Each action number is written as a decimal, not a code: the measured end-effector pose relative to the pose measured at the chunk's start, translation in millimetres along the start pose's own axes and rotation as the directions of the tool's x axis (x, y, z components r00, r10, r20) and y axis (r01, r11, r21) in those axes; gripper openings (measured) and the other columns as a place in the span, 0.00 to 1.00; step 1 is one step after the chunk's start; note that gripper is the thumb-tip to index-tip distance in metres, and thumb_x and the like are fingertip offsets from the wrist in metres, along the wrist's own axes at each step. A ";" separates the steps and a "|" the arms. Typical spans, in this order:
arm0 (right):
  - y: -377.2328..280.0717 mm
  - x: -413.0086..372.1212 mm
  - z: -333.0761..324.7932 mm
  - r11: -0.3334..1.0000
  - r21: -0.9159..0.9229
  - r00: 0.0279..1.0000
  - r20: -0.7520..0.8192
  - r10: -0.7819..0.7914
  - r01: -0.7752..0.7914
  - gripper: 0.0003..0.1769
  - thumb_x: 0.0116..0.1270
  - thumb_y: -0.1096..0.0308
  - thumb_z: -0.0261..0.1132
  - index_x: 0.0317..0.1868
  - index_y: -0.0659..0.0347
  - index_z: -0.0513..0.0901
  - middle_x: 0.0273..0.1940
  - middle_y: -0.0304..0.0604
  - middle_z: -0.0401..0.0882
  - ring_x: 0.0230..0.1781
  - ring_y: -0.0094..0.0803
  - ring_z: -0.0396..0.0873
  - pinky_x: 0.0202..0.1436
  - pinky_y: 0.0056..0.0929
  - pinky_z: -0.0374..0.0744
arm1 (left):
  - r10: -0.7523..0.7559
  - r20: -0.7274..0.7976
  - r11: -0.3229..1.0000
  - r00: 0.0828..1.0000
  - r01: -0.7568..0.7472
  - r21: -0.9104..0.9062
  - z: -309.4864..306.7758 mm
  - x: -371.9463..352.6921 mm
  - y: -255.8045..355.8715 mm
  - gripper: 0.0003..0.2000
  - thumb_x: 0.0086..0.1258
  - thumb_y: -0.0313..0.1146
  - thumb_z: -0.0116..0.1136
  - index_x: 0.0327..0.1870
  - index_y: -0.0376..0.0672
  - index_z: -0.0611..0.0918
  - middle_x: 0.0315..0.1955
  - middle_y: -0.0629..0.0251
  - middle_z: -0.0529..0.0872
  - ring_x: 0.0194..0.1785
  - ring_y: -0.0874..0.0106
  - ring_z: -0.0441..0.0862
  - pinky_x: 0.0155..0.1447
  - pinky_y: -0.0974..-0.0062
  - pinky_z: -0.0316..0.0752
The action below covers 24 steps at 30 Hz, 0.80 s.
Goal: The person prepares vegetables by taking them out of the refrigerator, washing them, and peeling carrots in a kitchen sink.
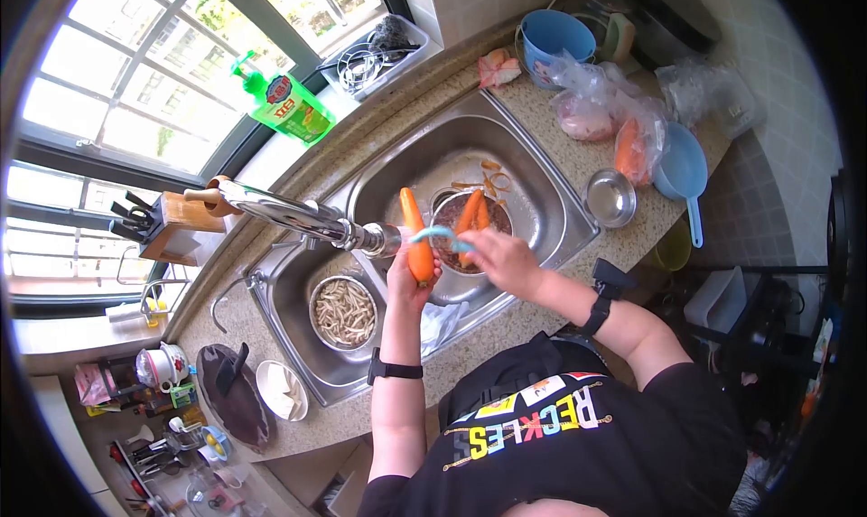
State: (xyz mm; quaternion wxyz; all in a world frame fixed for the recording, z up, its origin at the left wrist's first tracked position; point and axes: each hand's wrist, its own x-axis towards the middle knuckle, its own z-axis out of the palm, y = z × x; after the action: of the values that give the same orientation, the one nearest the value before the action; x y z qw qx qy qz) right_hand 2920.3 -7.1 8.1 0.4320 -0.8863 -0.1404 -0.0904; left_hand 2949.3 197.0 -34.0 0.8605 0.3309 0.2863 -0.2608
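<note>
My left hand point(413, 285) is closed around the lower end of an orange carrot point(413, 212), which stands nearly upright over the sink. A light-blue peeler point(435, 233) is in my right hand point(506, 262), its head lying across the carrot's middle. Just behind, a round metal bowl point(506, 232) in the larger sink basin point(539, 165) holds more carrots point(469, 226). Orange peelings point(492, 179) lie on the basin floor beyond the bowl. My fingers partly hide the peeler's handle.
The smaller basin point(298, 336) holds a bowl of pale elongated pieces point(343, 311). A faucet point(316, 221) reaches in beside the carrot. Bagged food point(591, 111), a metal bowl point(610, 198) and a blue dipper point(679, 165) stand right. A knife block point(176, 223) stands left.
</note>
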 end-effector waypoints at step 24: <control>-1.7 -13.6 -2.9 0.953 -0.096 0.924 0.289 -0.249 0.287 0.17 0.62 0.65 0.60 0.52 0.53 0.74 0.40 0.46 0.79 0.36 0.40 0.80 0.36 0.35 0.78 | -0.051 0.201 0.998 0.978 0.056 -0.019 -12.9 -23.7 -17.0 0.20 0.71 0.49 0.42 0.48 0.39 0.71 0.31 0.55 0.79 0.28 0.64 0.79 0.30 0.72 0.78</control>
State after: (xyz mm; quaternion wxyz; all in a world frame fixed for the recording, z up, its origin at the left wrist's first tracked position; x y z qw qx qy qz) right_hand 2906.7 -10.7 7.2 0.3301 -0.8901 -0.3122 -0.0347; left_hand 2917.8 201.5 -33.4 0.8816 0.2847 0.2102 -0.3125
